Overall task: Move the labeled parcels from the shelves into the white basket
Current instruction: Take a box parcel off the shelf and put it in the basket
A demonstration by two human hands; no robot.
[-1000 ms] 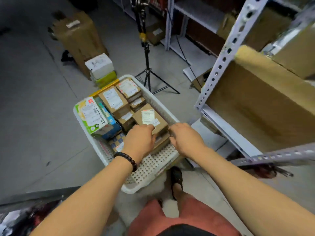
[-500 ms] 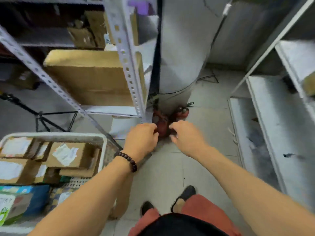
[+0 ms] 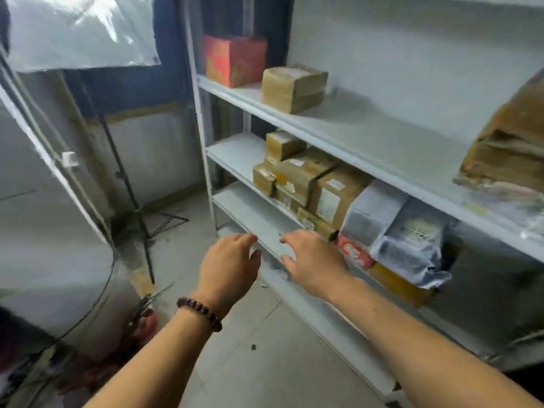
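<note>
Parcels (image 3: 303, 175) in brown cardboard, about six but packed too tightly for a sure count, were crowded on the middle board of the white metal shelves (image 3: 368, 134) to my right. Most bore pale printed labels on tape-wrapped faces, and the writing was too blurred to read. Beside them lay two grey plastic mailer bags (image 3: 412, 240), with one red packet (image 3: 353, 251) and one yellow packet (image 3: 394, 282) beneath. The board above carried three things: one red box (image 3: 235, 61), one taped brown parcel (image 3: 294, 88) and, far right, one large brown wrapped bundle (image 3: 509, 148).

Both my hands were out in front of me, empty. My left hand (image 3: 229, 266), with one dark bead bracelet (image 3: 200, 313) on its wrist, and my right hand (image 3: 312, 260) were slightly apart with fingers loosely extended. They were before the edge of a lower board, the right one just beside the red packet.

Half a second earlier I had been looking down at the floor, with the white basket at my lower left and my hands nearly together. A second earlier they were on a parcel in that basket. The basket had since left my view and the shelves filled it. One black tripod (image 3: 129, 201) stood at my left.
</note>
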